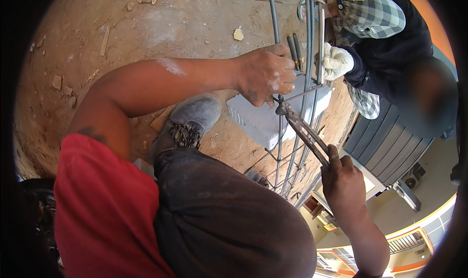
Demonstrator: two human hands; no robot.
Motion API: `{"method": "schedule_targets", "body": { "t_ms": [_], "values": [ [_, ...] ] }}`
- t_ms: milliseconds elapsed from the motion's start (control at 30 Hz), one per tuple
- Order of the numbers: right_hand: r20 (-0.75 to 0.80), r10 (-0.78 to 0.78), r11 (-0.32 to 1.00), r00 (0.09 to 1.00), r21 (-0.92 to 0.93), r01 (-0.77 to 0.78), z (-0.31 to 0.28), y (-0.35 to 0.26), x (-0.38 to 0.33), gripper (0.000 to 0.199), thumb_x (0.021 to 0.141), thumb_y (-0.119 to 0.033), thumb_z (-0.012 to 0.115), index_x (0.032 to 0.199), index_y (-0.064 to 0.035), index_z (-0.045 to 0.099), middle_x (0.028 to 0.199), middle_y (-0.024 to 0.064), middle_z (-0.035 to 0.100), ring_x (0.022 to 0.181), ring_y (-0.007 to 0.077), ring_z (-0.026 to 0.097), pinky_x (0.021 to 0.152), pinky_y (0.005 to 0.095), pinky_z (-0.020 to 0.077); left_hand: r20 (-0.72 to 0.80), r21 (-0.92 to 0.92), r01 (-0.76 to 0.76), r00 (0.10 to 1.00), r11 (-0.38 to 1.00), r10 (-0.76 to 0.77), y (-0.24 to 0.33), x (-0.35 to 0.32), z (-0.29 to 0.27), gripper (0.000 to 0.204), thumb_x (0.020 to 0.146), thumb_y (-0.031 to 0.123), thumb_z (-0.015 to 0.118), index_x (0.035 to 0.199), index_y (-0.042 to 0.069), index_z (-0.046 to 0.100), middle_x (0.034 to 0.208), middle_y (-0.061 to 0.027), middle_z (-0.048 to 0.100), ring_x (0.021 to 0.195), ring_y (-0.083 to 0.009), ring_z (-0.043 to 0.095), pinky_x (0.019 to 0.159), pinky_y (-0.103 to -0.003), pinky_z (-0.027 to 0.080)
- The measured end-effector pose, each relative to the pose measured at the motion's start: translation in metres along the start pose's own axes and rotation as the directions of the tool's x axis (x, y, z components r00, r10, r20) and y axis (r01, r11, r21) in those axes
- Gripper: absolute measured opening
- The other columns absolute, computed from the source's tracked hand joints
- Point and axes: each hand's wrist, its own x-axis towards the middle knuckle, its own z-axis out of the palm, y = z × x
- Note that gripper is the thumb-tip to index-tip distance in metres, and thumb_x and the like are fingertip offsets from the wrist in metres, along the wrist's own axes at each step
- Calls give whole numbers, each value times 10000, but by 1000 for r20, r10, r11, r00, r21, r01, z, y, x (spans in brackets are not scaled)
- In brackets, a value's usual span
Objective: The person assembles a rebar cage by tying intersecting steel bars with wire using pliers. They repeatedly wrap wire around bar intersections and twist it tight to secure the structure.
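Beside grey block (265, 119), left hand (265, 76) gripping rebar (279, 29), right hand (343, 180) holding pincers (304, 132)

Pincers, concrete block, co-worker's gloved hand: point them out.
pincers (304, 132), head view, middle of the handles
concrete block (258, 122), head view, pale side face
gloved hand (335, 61), head view, back of the glove

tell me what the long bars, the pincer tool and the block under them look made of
Long bars: steel by the look, dull grey, thin and round. Pincer tool in the right hand: metal, dark and rust-brown, worn. Block: probably concrete or similar masonry, pale grey, matte, grooved face.
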Motion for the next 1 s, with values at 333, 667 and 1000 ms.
{"method": "schedule_targets", "body": {
  "t_ms": [333,667,1000],
  "values": [
    [-2,-164,972,986,170,162,-7,65,64,389,782,-203,768,1157,-123,701,792,100,649,705,322,648,661,426,521,53,-7,-18,998,1000,19,-2,3,-4,391,523,392,812,766,159,614,779,34,512,859,-171,534,852,-378,358],
    [660,-162,409,734,722,-559,30,22,27,425,822,-126,790,1193,7,632,722,84,640,596,153,611,553,332,481,32,-79,11,999,997,-8,0,0,-2,372,522,351,813,775,151,629,790,33,539,861,-170,543,838,-376,362],
    [639,-212,-25,739,752,-658,46,-4,1,654,978,-491,525,1221,116,538,845,230,695,723,280,717,655,346,579,101,-33,5,995,999,-2,-1,2,-4,327,579,371,800,788,162,662,794,41,561,896,-168,565,883,-360,366]
  ]
}}
